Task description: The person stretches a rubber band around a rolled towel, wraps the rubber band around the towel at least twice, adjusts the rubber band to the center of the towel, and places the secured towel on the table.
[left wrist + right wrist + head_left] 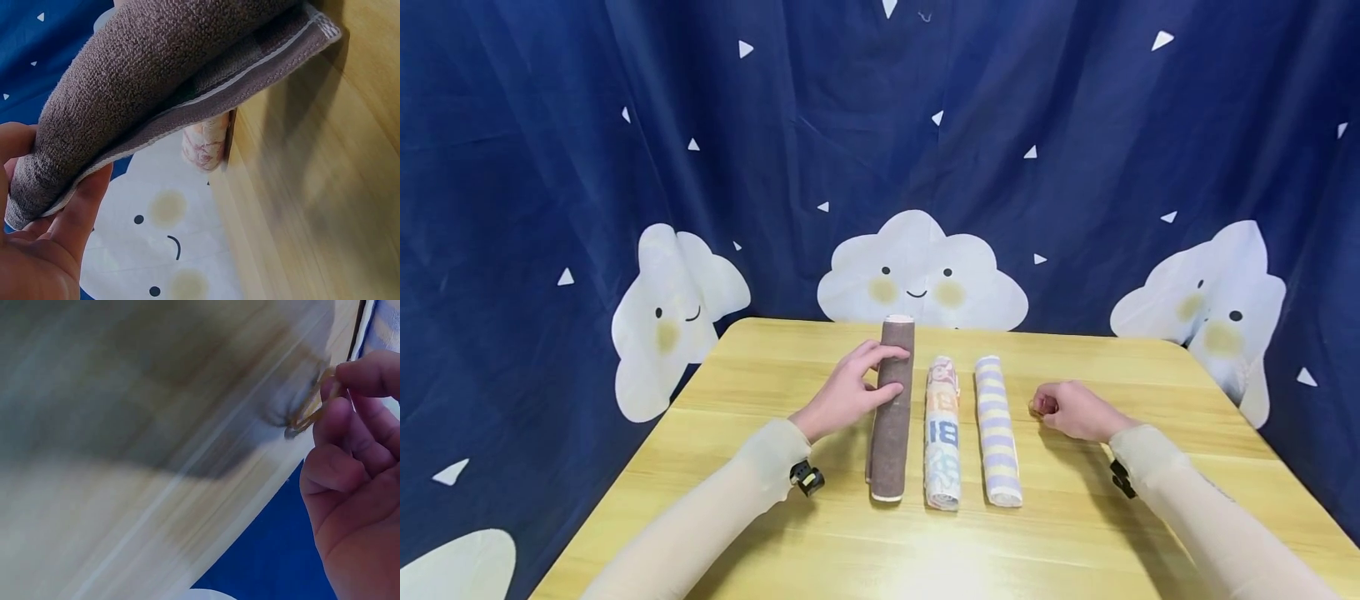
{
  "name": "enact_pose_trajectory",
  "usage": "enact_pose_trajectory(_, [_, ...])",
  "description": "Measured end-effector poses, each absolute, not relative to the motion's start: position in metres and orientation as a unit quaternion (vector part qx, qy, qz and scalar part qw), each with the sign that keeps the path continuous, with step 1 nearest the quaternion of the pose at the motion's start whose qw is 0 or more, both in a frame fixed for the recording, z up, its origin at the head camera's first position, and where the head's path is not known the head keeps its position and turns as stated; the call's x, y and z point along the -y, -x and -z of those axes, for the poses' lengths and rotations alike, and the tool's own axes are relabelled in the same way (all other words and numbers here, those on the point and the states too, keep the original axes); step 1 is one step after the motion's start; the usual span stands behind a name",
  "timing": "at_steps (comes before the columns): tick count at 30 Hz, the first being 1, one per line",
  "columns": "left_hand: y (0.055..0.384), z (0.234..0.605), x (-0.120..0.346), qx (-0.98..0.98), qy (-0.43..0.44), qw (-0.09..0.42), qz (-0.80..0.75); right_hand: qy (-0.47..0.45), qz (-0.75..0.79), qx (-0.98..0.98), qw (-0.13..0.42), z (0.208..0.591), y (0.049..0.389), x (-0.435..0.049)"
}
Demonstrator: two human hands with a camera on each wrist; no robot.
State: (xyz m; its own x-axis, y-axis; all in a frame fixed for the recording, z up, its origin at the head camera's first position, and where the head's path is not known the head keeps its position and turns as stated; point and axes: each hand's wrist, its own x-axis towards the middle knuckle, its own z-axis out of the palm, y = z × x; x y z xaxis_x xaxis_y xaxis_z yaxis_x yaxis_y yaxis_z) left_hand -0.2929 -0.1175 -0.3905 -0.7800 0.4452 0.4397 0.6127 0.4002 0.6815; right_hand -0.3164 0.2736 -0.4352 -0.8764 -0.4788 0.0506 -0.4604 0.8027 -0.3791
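My left hand grips a rolled brown towel near its far end. In the left wrist view the brown towel bends up off the table at the held end, and its white-stitched loose edge shows along the side. The thumb and fingers lie on either side of the roll. Over the table to the right, my right hand pinches a thin yellowish rubber band between thumb and forefinger. A loop of the rubber band hangs by the wood in the right wrist view.
A white rolled towel with coloured lettering lies just right of the brown one. Beside it is a purple-and-yellow striped rolled towel. The wooden table ends at a dark blue curtain printed with clouds.
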Motion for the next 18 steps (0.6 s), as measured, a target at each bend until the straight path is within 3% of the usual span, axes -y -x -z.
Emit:
enact_pose_trajectory(9, [0.291, 0.389, 0.115, 0.834, 0.308, 0.1, 0.447, 0.234, 0.2, -0.951, 0.029, 0.436, 0.317, -0.278])
enact_pose_trajectory(18, [0.272, 0.371, 0.113, 0.832, 0.308, 0.089, 0.453, 0.201, 0.219, -0.95, 0.095, 0.429, 0.309, -0.276])
